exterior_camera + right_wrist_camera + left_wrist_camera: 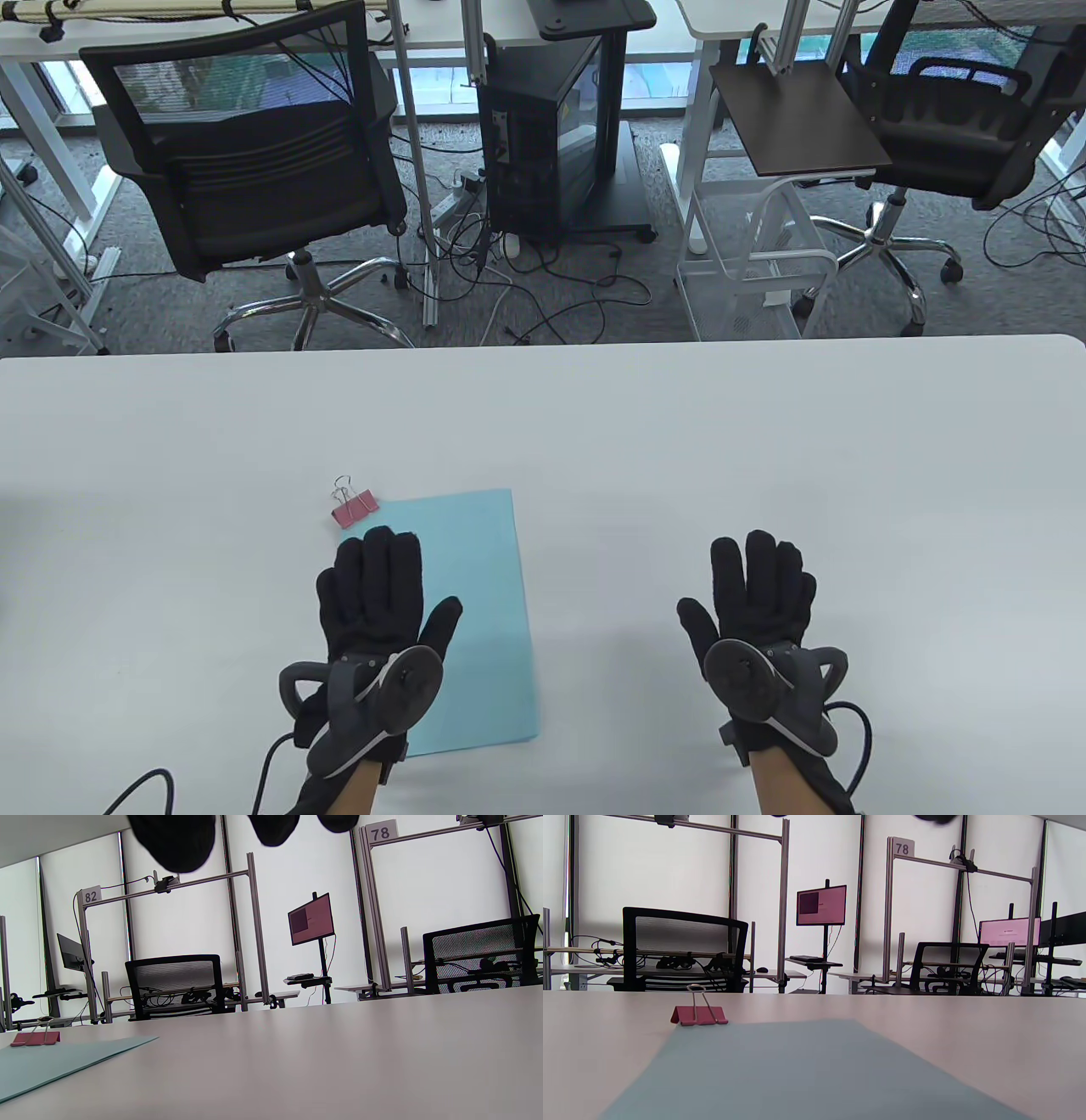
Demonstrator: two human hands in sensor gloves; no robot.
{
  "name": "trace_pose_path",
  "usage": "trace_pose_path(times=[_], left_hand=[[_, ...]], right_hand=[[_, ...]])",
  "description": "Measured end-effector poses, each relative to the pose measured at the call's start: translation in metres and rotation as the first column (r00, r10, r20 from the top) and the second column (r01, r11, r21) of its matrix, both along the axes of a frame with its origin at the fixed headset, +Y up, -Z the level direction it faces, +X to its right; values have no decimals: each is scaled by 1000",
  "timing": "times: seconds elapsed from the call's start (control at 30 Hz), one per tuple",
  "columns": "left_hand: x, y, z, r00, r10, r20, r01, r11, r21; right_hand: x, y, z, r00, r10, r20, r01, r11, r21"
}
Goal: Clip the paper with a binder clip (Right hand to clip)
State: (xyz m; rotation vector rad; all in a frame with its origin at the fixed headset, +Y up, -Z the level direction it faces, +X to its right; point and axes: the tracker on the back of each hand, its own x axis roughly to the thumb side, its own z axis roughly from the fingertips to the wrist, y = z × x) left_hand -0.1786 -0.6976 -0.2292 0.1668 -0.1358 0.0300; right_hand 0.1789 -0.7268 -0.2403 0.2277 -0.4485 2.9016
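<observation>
A light blue paper sheet lies flat on the white table, left of centre. A small pink binder clip with wire handles sits on the table just off the sheet's far left corner. My left hand lies flat, fingers stretched out, on the left part of the sheet, just short of the clip. My right hand lies flat and empty on bare table to the right of the sheet. The clip and sheet show in the left wrist view, and the clip in the right wrist view.
Beyond the table's far edge stand two black office chairs, a computer tower on a cart and a white wire rack. Cables trail from both wrists at the near edge.
</observation>
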Motion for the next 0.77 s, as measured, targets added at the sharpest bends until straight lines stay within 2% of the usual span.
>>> trace_pose_path(times=[0.03, 0.13, 0.33, 0.77], left_hand=[[-1, -6, -2, 1000, -18, -6, 18, 999, -45], [-4, -16, -7, 1000, -18, -14, 17, 996, -83], [-5, -27, -10, 1000, 9, -17, -10, 995, -101], [-10, -28, -11, 999, 17, -28, -20, 994, -110]], right_hand=[[1, -1, 0, 1000, -2, 1, 2, 1000, -7], [3, -6, 0, 1000, -9, 9, 10, 1000, -24], [3, -7, -1, 1000, -17, 8, 18, 999, -37], [5, -11, -1, 999, -28, 21, 30, 997, -69]])
